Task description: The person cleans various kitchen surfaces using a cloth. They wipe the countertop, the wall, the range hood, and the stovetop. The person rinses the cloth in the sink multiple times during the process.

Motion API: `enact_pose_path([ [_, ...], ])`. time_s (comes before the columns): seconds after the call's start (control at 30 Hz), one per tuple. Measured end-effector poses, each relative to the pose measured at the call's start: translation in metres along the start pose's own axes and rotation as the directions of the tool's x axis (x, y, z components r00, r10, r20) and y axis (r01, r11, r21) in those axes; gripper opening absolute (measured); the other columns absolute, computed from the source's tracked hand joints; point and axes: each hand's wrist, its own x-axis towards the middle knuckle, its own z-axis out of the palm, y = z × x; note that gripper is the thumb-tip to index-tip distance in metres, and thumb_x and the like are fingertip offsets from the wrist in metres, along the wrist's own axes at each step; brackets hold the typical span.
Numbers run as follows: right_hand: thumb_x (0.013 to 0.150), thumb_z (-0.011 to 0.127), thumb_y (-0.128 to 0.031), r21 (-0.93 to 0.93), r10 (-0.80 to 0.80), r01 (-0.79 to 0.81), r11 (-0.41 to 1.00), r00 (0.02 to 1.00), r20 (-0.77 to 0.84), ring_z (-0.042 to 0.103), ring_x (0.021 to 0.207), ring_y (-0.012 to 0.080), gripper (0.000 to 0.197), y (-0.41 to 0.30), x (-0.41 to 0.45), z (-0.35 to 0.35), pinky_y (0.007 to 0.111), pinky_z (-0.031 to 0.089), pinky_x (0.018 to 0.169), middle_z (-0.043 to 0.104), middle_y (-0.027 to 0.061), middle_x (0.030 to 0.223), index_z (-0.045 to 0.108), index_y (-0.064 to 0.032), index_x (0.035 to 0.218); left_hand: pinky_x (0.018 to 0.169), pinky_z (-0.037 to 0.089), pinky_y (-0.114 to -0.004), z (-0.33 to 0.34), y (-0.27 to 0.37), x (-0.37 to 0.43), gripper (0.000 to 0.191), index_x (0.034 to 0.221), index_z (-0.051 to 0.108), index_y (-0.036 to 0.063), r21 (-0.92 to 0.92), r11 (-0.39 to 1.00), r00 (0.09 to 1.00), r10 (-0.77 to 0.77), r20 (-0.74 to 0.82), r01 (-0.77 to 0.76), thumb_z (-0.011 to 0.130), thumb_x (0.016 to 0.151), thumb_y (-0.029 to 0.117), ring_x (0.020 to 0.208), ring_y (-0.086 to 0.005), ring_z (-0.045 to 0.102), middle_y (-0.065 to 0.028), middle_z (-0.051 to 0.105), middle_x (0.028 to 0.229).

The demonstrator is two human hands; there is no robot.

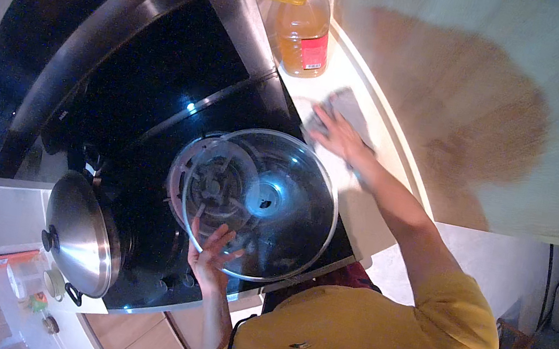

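My left hand (pixel 213 255) grips the lower-left rim of a large round glass pot lid (pixel 295 244), its fingers seen through and along the glass. The lid is above the black glass cooktop (pixel 140 262) and overlaps a gas burner (pixel 181 174), which shows through it. To the upper right, my right hand (pixel 341 136) lies on a grey cloth (pixel 349 105), pressed onto the white countertop strip (pixel 302 94) beside the cooktop. Just beyond the cloth stands a large plastic bottle of amber oil (pixel 302 21) with an orange cap and a yellow handle.
A wok with a domed steel lid (pixel 83 235) stands at the cooktop's left. A range hood (pixel 98 25) rises behind it. Along the right runs a wall panel (pixel 552 183) bearing a shadow. Several small items, including a cup (pixel 52 284), sit at the lower left.
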Motion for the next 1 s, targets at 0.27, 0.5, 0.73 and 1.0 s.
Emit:
enact_pose_path([
  [0.27,0.086,0.045,-0.035,0.059,-0.137,0.135,0.989,0.99,0.035,0.048,0.108,0.0359,0.059,-0.079,0.043,0.039,0.04,0.039,0.095,0.039,0.022,0.126,0.025,-0.0098,0.136,0.058,0.057,-0.045,-0.004,0.001,-0.021,0.071,0.137,0.021,0.0115,-0.046,0.997,0.994,0.058,-0.091,-0.063,0.052,0.073,0.015,0.093,-0.0358,0.059,-0.0254,0.055,0.105],
  [0.5,0.086,0.042,-0.048,-0.166,-0.23,0.254,0.953,0.961,0.152,0.051,0.109,0.0311,0.052,-0.005,-0.169,-0.008,0.039,0.045,0.09,0.034,0.0069,0.138,0.036,-0.0231,0.132,0.059,0.057,-0.043,-0.02,0.024,-0.011,0.069,0.137,0.02,0.0105,0.001,0.996,0.996,0.088,-0.025,-0.088,0.05,0.075,0.013,0.092,-0.0338,0.06,-0.0253,0.055,0.105],
  [0.73,0.08,0.054,-0.031,-0.255,0.289,-0.321,0.912,0.945,-0.155,0.046,0.108,0.0382,0.058,-0.06,-0.213,0.005,0.043,0.041,0.089,0.03,0.0215,0.135,0.036,-0.0073,0.13,0.061,0.057,-0.042,-0.002,0.03,0.007,0.071,0.139,0.015,0.0119,-0.024,0.999,0.988,0.032,0.15,-0.029,0.052,0.079,0.011,0.095,-0.0321,0.057,-0.0261,0.048,0.112],
  [1.0,0.076,0.057,-0.041,0.033,-0.794,0.8,0.599,0.589,0.15,0.049,0.102,0.0351,0.044,-0.192,-0.199,0.153,0.047,0.034,0.09,0.055,0.0183,0.108,0.059,-0.0069,0.103,0.066,0.056,-0.05,0.084,-0.011,0.044,0.071,0.139,0.009,0.0149,0.024,0.973,0.915,-0.222,0.336,0.228,0.046,0.079,0.005,0.09,-0.0318,0.057,-0.0228,0.047,0.105],
])
